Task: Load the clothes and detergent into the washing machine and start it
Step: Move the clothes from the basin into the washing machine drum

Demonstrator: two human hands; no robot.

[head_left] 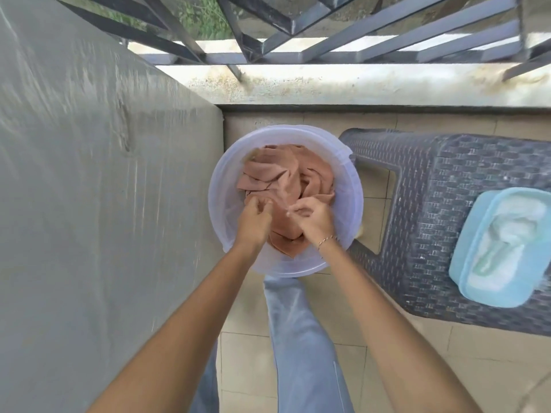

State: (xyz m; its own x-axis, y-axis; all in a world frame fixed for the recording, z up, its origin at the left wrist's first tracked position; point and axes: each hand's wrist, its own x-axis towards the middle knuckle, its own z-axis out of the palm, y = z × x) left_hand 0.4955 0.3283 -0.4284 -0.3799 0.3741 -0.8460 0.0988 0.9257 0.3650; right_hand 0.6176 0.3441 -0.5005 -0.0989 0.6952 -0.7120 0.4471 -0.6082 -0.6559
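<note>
Down in the clear tub: the pink-brown clothes, bunched right under and just past the fingers. Side by side on the near edge of the heap, the left hand and right hand, both curled and pinching cloth. No long way to the heap, just a lump. Left of the fingers, nearer the left hand, a grey covered box, maybe the washing machine; hard to tell. Well off to the right, a blue soap box on a dark stool. Bottom of the heap hidden.
</note>
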